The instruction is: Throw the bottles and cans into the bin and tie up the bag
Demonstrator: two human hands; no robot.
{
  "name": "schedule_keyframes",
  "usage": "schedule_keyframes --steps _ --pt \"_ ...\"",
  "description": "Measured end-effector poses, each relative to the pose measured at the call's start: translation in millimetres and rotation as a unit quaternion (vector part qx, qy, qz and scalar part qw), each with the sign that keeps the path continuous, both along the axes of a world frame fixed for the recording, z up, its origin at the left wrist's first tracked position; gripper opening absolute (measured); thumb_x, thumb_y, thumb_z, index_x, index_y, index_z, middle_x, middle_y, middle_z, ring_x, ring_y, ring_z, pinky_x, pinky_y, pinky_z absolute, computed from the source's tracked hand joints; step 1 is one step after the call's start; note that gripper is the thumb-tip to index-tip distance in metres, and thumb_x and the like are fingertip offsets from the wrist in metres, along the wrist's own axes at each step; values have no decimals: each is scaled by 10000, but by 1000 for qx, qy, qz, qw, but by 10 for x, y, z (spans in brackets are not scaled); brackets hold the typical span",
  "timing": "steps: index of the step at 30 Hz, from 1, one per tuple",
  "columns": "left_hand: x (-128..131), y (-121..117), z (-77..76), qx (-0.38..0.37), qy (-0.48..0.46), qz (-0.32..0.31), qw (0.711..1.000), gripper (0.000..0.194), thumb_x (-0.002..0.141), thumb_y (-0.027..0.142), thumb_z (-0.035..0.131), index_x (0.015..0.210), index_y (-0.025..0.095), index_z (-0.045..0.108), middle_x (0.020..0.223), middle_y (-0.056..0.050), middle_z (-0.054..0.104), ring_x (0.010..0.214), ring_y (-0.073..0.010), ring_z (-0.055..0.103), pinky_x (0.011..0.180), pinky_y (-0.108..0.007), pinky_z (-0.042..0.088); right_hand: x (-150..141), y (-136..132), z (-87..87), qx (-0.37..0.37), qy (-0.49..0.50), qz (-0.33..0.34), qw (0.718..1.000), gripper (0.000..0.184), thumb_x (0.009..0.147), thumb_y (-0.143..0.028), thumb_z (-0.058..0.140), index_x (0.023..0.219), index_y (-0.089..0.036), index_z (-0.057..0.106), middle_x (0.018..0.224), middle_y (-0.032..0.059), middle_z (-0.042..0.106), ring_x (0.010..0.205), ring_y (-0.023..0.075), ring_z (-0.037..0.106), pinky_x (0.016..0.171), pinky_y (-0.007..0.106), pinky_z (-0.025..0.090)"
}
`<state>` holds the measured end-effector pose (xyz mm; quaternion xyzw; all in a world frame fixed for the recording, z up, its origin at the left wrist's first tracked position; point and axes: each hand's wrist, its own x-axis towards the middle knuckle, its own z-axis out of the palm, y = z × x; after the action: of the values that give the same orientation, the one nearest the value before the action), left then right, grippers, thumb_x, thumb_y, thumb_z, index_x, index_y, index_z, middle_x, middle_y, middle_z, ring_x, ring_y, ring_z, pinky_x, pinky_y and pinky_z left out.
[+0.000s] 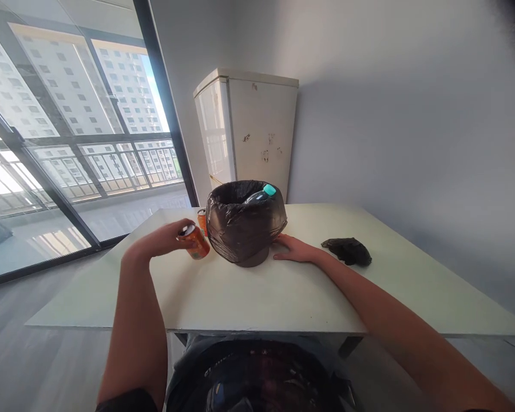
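Dark clothing (257,372) fills the space below the near edge of a pale table (240,303). On the left side of the table, the left hand (171,237) grips 1 orange can (198,244) near its top; the can tilts, its top leaning left, and whether its base touches the table I cannot tell. Just right of it stands a bin (252,258), wrapped in a black liner (244,229) folded over its rim. The right hand (295,250) is open, its fingers against the bin's right side, some tips hidden. A bottle (257,197) with a teal cap (269,189) leans inside the liner's mouth. Farther right lies a crumpled black bag (349,250). Behind the gripped can, a 2nd can (201,219) sits partly hidden by the bin. Beyond the table stand a white refrigerator (261,126) with worn patches and, to the left, glass panels (60,114), a railing (111,166) and tall buildings (129,86).
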<state>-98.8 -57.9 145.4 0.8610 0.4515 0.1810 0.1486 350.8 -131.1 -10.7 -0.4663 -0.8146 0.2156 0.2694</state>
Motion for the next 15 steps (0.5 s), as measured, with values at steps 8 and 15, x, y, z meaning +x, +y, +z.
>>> schedule_keyframes --steps 8,15 --pt "407 -593 979 309 -274 53 909 611 869 553 749 1406 353 538 1281 -6 692 1151 -283 667 875 -445 570 5 -3 -2 -1 5 1 1000 682 899 -611 751 1472 -268 612 1540 101 579 1415 348 560 1255 555 396" --pt "1098 -499 987 228 -173 -56 957 530 804 408 801 1286 270 626 1178 -72 689 1081 -274 658 858 -419 579 8 -10 14 -7 -3 3 1000 693 900 -641 741 1470 -264 625 1565 96 554 1430 346 547 1262 528 397"
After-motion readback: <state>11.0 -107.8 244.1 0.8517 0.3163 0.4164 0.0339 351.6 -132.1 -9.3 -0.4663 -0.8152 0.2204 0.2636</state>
